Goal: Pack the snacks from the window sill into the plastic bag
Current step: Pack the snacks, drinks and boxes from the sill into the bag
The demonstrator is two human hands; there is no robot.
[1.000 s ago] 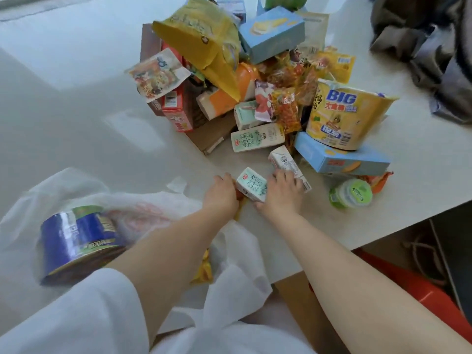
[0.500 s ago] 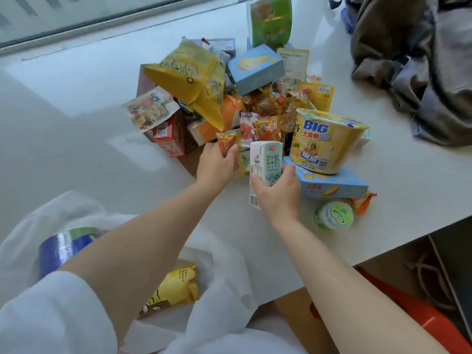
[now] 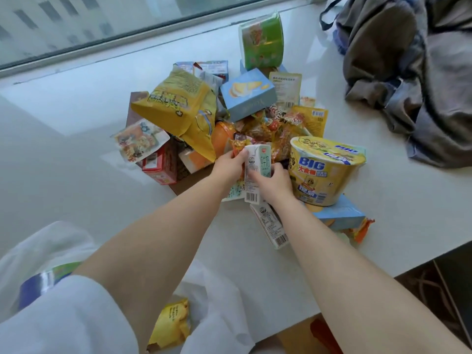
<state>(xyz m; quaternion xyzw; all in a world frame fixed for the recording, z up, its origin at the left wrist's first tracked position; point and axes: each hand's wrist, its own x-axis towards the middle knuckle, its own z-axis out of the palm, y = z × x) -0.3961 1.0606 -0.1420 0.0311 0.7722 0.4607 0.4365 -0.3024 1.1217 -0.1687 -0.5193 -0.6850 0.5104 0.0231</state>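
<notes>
Right beside noodle cup (image 3: pixel 322 172): milk carton (image 3: pixel 257 172) w/ both hands.

Sill (image 3: pixel 383 213) smooth, glossy, stone-like; plastic bag (image 3: pixel 224 302) thin, translucent film; milk carton (image 3: pixel 258 172) matt card; yellow pouch (image 3: pixel 184 108) crinkled foil; clothes (image 3: pixel 421 80) soft cloth

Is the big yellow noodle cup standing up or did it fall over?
Standing, but tilted. The noodle cup has its lid on top and leans, its base propped on a blue box.
</notes>
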